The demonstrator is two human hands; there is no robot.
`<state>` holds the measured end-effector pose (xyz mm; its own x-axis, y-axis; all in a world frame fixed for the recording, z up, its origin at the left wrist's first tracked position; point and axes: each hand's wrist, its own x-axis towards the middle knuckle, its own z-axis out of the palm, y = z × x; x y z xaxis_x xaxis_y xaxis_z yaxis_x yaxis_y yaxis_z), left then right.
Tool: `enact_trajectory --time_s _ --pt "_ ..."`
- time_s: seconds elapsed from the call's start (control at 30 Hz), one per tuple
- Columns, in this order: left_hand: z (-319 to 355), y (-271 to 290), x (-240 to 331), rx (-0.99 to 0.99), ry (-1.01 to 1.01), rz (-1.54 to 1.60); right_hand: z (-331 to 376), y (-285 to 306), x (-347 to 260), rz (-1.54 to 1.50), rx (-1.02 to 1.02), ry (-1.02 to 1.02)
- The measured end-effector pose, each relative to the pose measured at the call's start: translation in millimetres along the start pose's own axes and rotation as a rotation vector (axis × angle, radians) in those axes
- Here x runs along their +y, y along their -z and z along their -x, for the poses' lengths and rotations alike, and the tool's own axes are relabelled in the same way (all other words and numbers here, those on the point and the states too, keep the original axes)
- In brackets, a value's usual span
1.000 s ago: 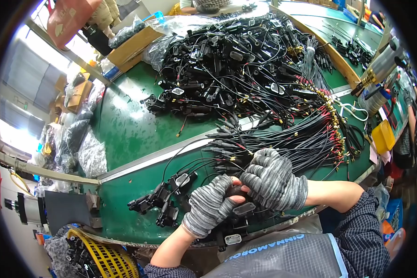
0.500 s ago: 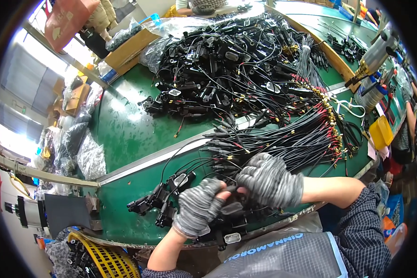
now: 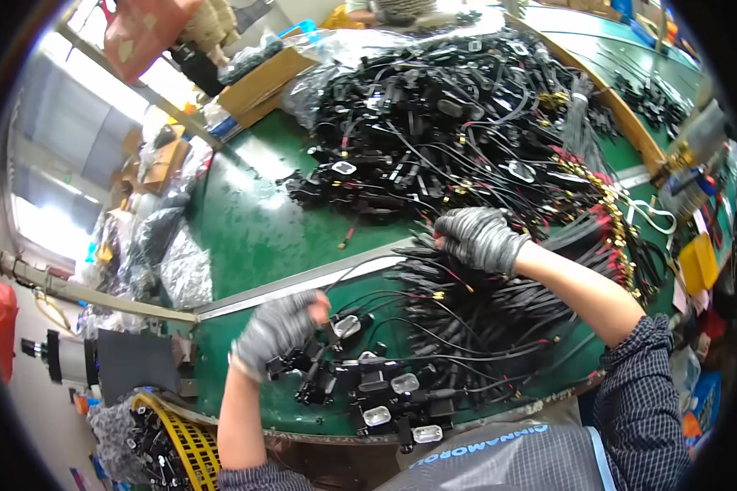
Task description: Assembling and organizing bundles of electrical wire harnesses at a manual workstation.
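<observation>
My left hand (image 3: 274, 331), in a grey knit fingerless glove, is over the left end of a small group of black plastic housings (image 3: 360, 380) with clear oval windows, near the table's front edge. Motion smears its fingers, and what they may hold is hidden. My right hand (image 3: 481, 239), gloved alike, reaches over the left ends of a thick bundle of black cables (image 3: 540, 303). Its fingers are curled closed among the cable ends; what lies in them cannot be made out. Thin black cables run from the housings toward the bundle.
A large heap of black cabled parts (image 3: 434, 114) covers the far side of the green table (image 3: 254, 213). A metal strip (image 3: 303, 282) crosses the tabletop. Plastic bags (image 3: 184, 266) lie at the left, a yellow basket (image 3: 180, 434) stands lower left, and a yellow container (image 3: 698, 262) at the right.
My hands were together over the housings and have parted. The left moved left; the right moved up and away onto the cable ends. More housings show in front, and the whole view has shifted slightly.
</observation>
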<state>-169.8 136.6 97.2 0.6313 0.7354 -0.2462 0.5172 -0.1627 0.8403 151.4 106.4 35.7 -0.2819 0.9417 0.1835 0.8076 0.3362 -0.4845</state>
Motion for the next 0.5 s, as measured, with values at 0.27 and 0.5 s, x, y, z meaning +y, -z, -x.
enact_trajectory --time_s 0.27,0.5 --pt "-192 97 -99 0.842 0.542 -0.161 -19 -26 -20 0.137 -0.028 0.043" --pt "-212 55 -109 0.923 0.508 0.231 12 92 -20 -1.253 0.431 -0.275"
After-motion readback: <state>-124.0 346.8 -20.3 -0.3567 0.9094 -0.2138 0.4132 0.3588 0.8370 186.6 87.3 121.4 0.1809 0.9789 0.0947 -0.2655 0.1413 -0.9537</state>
